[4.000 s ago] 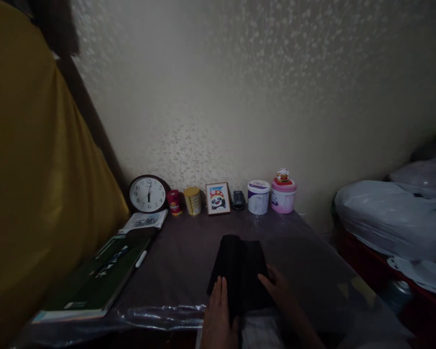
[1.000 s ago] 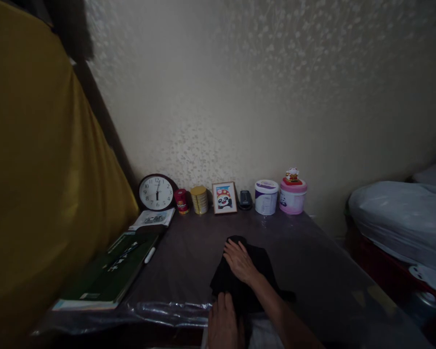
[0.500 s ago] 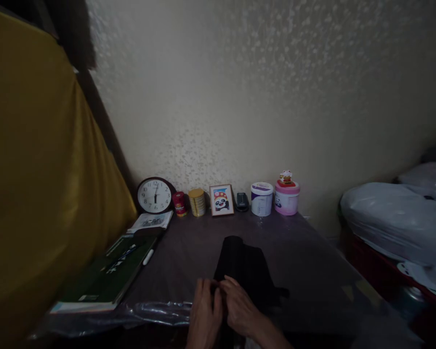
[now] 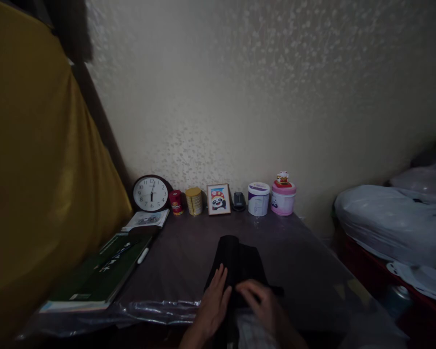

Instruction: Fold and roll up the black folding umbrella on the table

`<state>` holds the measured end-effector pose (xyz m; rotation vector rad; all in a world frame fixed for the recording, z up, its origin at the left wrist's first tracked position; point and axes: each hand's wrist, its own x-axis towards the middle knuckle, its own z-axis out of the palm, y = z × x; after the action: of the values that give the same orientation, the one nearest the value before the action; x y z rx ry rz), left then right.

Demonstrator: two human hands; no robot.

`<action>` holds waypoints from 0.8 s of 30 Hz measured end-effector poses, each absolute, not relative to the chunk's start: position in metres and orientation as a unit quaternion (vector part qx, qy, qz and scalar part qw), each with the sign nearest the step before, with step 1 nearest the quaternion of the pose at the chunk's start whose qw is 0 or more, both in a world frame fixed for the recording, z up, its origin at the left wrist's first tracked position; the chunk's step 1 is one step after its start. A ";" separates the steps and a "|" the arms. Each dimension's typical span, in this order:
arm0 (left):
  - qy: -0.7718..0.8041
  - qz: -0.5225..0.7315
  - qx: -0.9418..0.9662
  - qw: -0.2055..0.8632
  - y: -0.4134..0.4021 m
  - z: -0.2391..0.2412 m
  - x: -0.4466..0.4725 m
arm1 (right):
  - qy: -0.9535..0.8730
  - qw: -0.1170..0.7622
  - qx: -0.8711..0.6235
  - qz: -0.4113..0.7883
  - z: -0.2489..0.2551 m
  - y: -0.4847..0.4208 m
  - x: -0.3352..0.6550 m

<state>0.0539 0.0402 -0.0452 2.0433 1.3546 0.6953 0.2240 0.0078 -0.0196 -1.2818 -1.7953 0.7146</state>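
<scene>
A black cloth item (image 4: 230,257) lies near the front edge of the table, with a rolled, tube-like left part and a flatter flap on its right. What kind of item it is, I cannot make out. My left hand (image 4: 213,303) rests on its left side, fingers stretched out and lying flat. Just to the right, my right hand (image 4: 263,305) has its fingers drawn together in a pinch at the near part of the cloth. A short strap-like end (image 4: 277,290) sticks out on the right. Pale checked cloth (image 4: 252,332) shows below my right hand.
Along the wall stand a clock (image 4: 151,193), a red can (image 4: 176,202), a yellow can (image 4: 194,201), a framed panda picture (image 4: 218,199) and two tubs (image 4: 258,199). Green books (image 4: 94,276) and a white marker (image 4: 143,255) lie left. Plastic-wrapped bundles (image 4: 388,223) sit right.
My hands were close together at the cloth's near edge. Now they are apart: the left has moved forward and flattened onto the cloth, the right has shifted rightward. The view has moved slightly.
</scene>
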 end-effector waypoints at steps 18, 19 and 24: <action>0.615 0.153 0.738 0.231 0.004 -0.039 0.066 | -0.557 0.401 -0.693 0.221 -0.054 0.075 0.291; 0.614 0.155 0.739 0.230 0.005 -0.040 0.066 | -0.571 0.385 -0.695 0.205 -0.054 0.077 0.291; 0.600 0.180 0.746 0.228 0.008 -0.055 0.062 | -0.566 0.364 -0.707 0.217 -0.056 0.087 0.296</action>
<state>0.0617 0.0085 -0.0549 2.0530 1.6511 0.4965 0.2962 0.0875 -0.0558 -1.8196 -1.4555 0.5570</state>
